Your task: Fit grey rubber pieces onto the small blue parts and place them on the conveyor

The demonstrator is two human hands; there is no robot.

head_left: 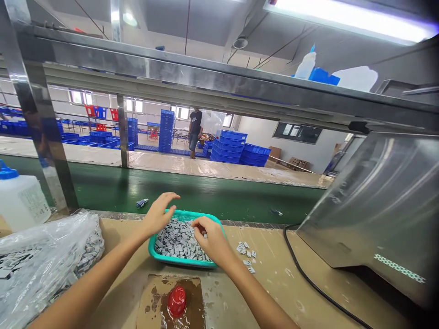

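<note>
At center, the left hand [160, 214] hovers over the basket [156, 251] of gray parts [178, 242], thumb and fingers apart; the right hand [211, 235] is over its right side, fingertips nearly together, contents unclear.

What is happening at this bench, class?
A person has both bare hands at a green basket of small grey parts. The right hand is over the parts, its fingers curled; the left hand is raised by the far left rim. A few loose parts lie right of the basket, and a red object sits nearer the person.
</note>
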